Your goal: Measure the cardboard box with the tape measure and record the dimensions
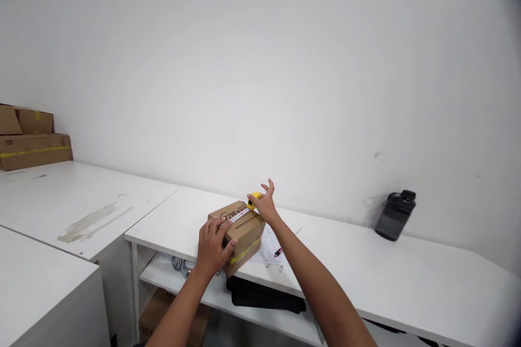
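Observation:
A small cardboard box [244,230] with yellow tape sits near the front edge of a white table [366,265]. My left hand [212,246] rests on the box's near left corner, fingers curled over it, and pins the end of a white measuring tape [240,215] stretched across the top. My right hand [265,203] is at the box's far corner, pinching the yellow tape measure case [255,197] with the other fingers spread. A sheet of paper [268,252] lies beside the box, with a small red item on it.
A dark water bottle [394,215] stands by the wall on the right. Stacked cardboard boxes [30,138] sit far left on another white table [81,206]. A shelf under the table holds a black object [264,295] and cables; a brown box [163,312] sits below.

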Tool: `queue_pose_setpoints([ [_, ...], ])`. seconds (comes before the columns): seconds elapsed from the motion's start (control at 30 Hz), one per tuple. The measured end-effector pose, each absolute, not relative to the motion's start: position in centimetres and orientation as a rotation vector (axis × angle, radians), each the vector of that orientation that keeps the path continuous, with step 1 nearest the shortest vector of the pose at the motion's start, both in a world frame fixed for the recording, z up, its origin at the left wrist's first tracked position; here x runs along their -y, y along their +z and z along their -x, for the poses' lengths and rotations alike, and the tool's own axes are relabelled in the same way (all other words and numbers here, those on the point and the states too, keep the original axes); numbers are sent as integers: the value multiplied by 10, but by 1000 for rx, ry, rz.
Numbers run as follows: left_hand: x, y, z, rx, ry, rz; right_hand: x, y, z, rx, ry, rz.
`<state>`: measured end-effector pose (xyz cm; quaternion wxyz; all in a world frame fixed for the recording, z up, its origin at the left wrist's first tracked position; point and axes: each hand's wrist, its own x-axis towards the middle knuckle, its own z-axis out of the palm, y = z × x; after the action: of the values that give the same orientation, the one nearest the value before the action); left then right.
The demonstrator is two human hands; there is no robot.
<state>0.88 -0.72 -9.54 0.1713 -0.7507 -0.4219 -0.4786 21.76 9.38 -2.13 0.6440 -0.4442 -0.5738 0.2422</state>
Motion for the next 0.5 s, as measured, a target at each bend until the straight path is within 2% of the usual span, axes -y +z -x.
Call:
queue_pose_setpoints([
  [0.5, 8, -96, -21, 1250, -1397, 2064, -109, -23, -209, 1364, 342, 1042],
])
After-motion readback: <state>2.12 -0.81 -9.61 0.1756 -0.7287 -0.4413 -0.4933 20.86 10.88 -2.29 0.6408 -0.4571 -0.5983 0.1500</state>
